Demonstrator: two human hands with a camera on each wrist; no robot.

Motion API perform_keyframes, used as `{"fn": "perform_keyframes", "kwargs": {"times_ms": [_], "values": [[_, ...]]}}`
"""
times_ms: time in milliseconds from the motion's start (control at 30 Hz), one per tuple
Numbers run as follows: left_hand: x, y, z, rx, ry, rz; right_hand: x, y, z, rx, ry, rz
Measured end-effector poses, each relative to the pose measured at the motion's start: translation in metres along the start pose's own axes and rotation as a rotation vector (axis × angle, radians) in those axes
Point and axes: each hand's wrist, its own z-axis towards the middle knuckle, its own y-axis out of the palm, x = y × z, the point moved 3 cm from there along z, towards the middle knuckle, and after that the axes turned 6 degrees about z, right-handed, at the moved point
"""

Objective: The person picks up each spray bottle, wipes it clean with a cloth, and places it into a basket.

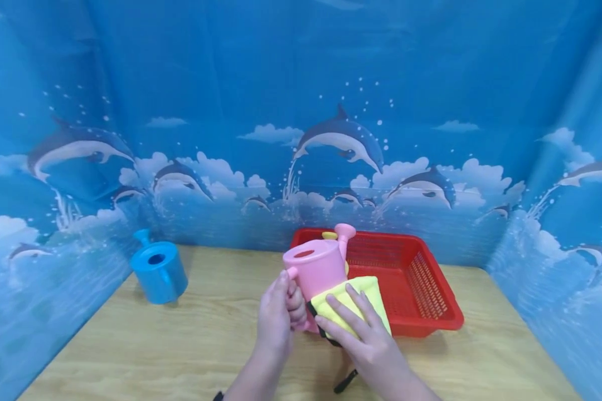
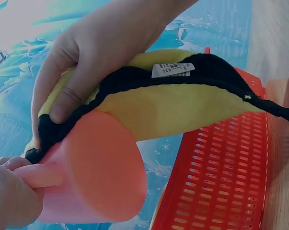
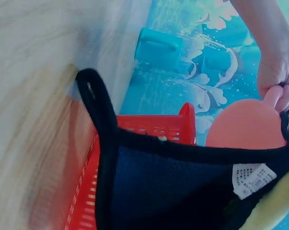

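Observation:
A pink watering can is held up in front of the red basket, its spout toward the back right. My left hand grips its handle, fingers curled round it. My right hand holds a yellow cloth with black trim against the can's lower side. Its fingers are spread over the cloth, and in the left wrist view the thumb presses the black edge. The cloth's dark underside, a white label and a black hanging loop show in the right wrist view.
A red perforated basket stands behind and right of the hands, with a yellow piece partly hidden behind the pink can. On the table's left stands a blue watering can. A dolphin-print curtain encloses the wooden table.

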Motion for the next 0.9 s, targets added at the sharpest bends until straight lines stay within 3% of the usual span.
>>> {"fn": "perform_keyframes", "kwargs": {"times_ms": [167,400,667,900], "values": [[0.002,0.0,-0.001,0.002,-0.005,0.024,-0.004,-0.002,0.0,-0.005,0.021,-0.013],[-0.002,0.008,-0.005,-0.045,0.062,0.0,0.001,-0.002,0.005,-0.023,0.129,-0.011],[-0.009,0.017,-0.009,-0.061,0.023,-0.021,0.012,-0.001,0.023,-0.024,0.236,-0.012],[-0.008,0.015,-0.009,-0.055,0.007,-0.032,0.013,-0.001,0.03,0.0,0.179,0.007]]}}
